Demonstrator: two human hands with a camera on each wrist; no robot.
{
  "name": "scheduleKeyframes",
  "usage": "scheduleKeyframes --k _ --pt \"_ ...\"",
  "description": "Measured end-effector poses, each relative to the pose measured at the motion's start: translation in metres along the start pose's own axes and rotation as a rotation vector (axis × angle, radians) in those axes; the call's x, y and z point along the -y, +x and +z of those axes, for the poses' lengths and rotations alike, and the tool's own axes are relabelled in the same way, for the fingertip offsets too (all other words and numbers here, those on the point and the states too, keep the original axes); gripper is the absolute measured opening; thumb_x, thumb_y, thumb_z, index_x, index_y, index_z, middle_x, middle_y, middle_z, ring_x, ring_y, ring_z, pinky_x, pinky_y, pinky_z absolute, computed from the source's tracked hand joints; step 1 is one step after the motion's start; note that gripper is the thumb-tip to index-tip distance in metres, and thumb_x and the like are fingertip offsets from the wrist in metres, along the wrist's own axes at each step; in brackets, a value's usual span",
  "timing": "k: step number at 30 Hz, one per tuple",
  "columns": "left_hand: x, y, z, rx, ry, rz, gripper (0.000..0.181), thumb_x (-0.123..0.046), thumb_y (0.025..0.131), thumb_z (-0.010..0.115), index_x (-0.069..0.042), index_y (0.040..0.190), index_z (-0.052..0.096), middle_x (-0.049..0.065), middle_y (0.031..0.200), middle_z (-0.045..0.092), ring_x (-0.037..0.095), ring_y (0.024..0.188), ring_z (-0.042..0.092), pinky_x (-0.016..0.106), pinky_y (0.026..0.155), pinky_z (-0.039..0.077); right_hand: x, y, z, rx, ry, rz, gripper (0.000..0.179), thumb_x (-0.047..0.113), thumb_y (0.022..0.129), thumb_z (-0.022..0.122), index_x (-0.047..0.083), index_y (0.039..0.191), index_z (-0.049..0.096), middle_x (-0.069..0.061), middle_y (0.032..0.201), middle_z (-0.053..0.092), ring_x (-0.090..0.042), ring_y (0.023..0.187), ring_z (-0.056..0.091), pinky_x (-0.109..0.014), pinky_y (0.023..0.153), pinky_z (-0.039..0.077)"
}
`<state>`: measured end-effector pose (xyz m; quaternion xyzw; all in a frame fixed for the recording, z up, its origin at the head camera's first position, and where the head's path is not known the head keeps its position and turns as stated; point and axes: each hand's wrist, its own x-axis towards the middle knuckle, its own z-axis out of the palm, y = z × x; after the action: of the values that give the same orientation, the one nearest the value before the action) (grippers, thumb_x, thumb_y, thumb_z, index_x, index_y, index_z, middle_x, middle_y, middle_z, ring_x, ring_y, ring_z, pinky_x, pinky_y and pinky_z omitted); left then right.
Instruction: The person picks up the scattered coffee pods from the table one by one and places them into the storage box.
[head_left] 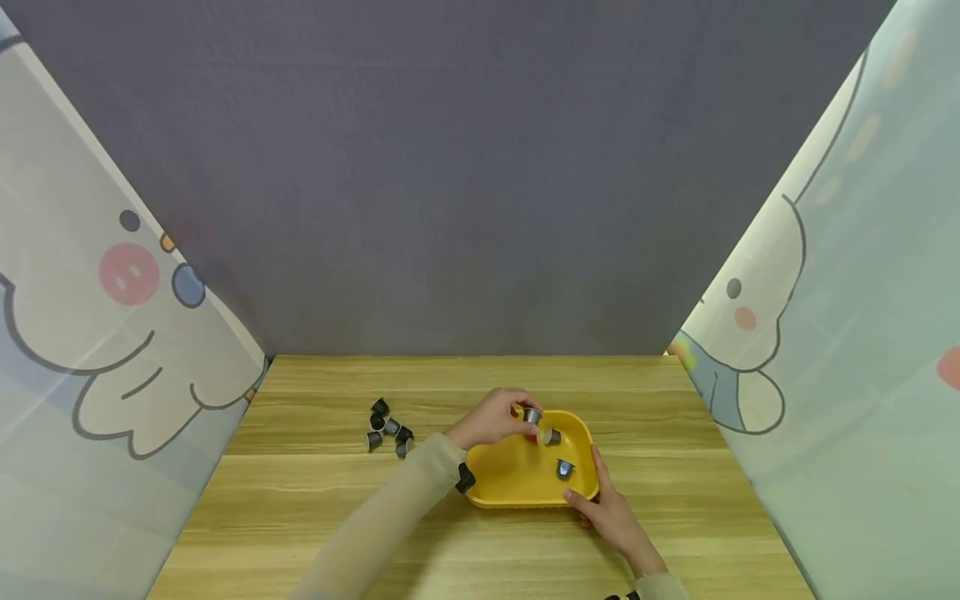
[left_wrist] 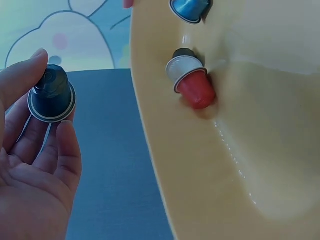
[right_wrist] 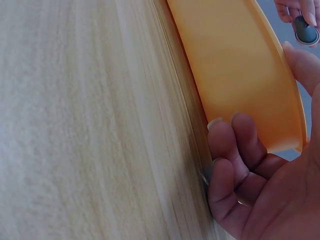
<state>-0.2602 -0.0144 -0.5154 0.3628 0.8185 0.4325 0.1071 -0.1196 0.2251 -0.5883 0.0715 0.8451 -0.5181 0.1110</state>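
My left hand (head_left: 495,417) pinches a dark coffee capsule (left_wrist: 51,97) between thumb and fingers, above the far side of a yellow tray (head_left: 517,495). Inside the tray lie a red coffee capsule (left_wrist: 198,90), a dark capsule with a pale rim (head_left: 552,436) beside it, and a blue one (head_left: 565,469) closer to my right hand. My right hand (head_left: 611,512) grips the tray's right end, thumb at the rim; in the right wrist view its other fingers (right_wrist: 240,142) curl against the tray's outer wall.
Several dark and grey coffee capsules (head_left: 391,426) lie in a cluster on the wooden table (head_left: 315,500), left of the tray. A grey panel (head_left: 465,208) rises behind the table, and cartoon-printed sheets (head_left: 847,350) stand at both sides.
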Motion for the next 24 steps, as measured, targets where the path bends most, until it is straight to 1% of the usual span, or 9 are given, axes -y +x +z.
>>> scheduleKeyframes --k 5,8,9,12,15,16,17,22,24 --pt "-0.002 0.010 0.004 0.013 -0.013 -0.025 0.026 -0.021 0.090 0.077 -0.015 0.115 0.071 -0.011 0.105 0.065 0.010 0.091 0.060 0.022 0.076 0.049 0.000 0.001 0.000 -0.005 0.005 -0.015 0.100 0.036 0.093 0.071 0.026 0.162 -0.001 -0.006 0.063 0.053 -0.020 0.062 0.056 -0.030 0.059 0.051" --pt "-0.003 0.015 0.009 0.024 -0.046 -0.042 0.026 -0.020 0.090 0.077 -0.014 0.114 0.071 -0.009 0.105 0.065 0.013 0.086 0.061 0.022 0.072 0.051 0.000 0.001 0.000 -0.005 0.002 -0.019 0.100 0.036 0.093 0.071 0.026 0.162 -0.001 -0.006 0.063 0.053 -0.020 0.062 0.057 -0.030 0.059 0.051" --pt "-0.003 0.016 0.011 0.030 -0.066 -0.052 0.026 -0.019 0.090 0.077 -0.014 0.115 0.071 -0.009 0.104 0.065 0.015 0.085 0.062 0.024 0.071 0.053 0.000 0.001 -0.001 -0.004 0.001 -0.018 0.100 0.036 0.093 0.071 0.026 0.161 -0.001 -0.006 0.063 0.053 -0.020 0.062 0.056 -0.030 0.059 0.051" --pt "-0.001 0.020 0.017 0.041 -0.146 -0.090 0.026 -0.014 0.090 0.077 -0.012 0.115 0.070 -0.006 0.103 0.064 0.029 0.081 0.066 0.036 0.071 0.057 0.000 0.001 -0.001 0.000 0.008 -0.020 0.100 0.036 0.093 0.071 0.027 0.161 -0.001 -0.006 0.062 0.053 -0.021 0.062 0.056 -0.031 0.058 0.050" --pt "0.003 0.024 0.024 0.048 -0.196 -0.122 0.026 -0.011 0.090 0.076 -0.011 0.115 0.070 -0.006 0.101 0.065 0.038 0.082 0.066 0.047 0.072 0.057 0.000 0.001 -0.001 0.000 0.012 -0.025 0.100 0.036 0.093 0.072 0.027 0.161 -0.001 -0.006 0.063 0.054 -0.021 0.061 0.055 -0.031 0.058 0.050" --pt "0.005 0.025 0.025 0.049 -0.200 -0.130 0.026 -0.010 0.089 0.076 -0.011 0.114 0.070 -0.006 0.100 0.065 0.037 0.081 0.066 0.048 0.072 0.057 -0.001 0.001 -0.001 0.002 0.012 -0.025 0.100 0.037 0.093 0.071 0.027 0.161 -0.001 -0.006 0.063 0.054 -0.020 0.061 0.055 -0.031 0.058 0.050" --pt "0.005 0.025 0.027 0.049 -0.193 -0.136 0.026 -0.010 0.089 0.076 -0.011 0.114 0.070 -0.007 0.100 0.065 0.033 0.080 0.066 0.044 0.071 0.057 -0.001 0.000 0.000 0.002 0.013 -0.024 0.100 0.036 0.093 0.071 0.027 0.161 -0.001 -0.006 0.063 0.054 -0.021 0.060 0.055 -0.031 0.058 0.050" --pt "0.007 0.026 0.033 0.063 -0.160 -0.151 0.025 -0.010 0.088 0.077 -0.010 0.112 0.071 -0.006 0.099 0.067 0.013 0.073 0.062 0.037 0.067 0.057 -0.004 0.000 0.001 0.004 -0.002 -0.016 0.100 0.037 0.093 0.071 0.026 0.161 -0.002 -0.007 0.068 0.057 -0.020 0.062 0.056 -0.030 0.059 0.050" --pt "0.008 0.027 0.037 0.067 -0.158 -0.146 0.025 -0.009 0.089 0.077 -0.008 0.113 0.071 -0.005 0.098 0.067 0.016 0.072 0.063 0.039 0.067 0.057 -0.004 0.000 0.001 -0.001 -0.005 -0.018 0.100 0.037 0.093 0.071 0.026 0.161 -0.001 -0.007 0.070 0.058 -0.020 0.063 0.057 -0.030 0.058 0.051"
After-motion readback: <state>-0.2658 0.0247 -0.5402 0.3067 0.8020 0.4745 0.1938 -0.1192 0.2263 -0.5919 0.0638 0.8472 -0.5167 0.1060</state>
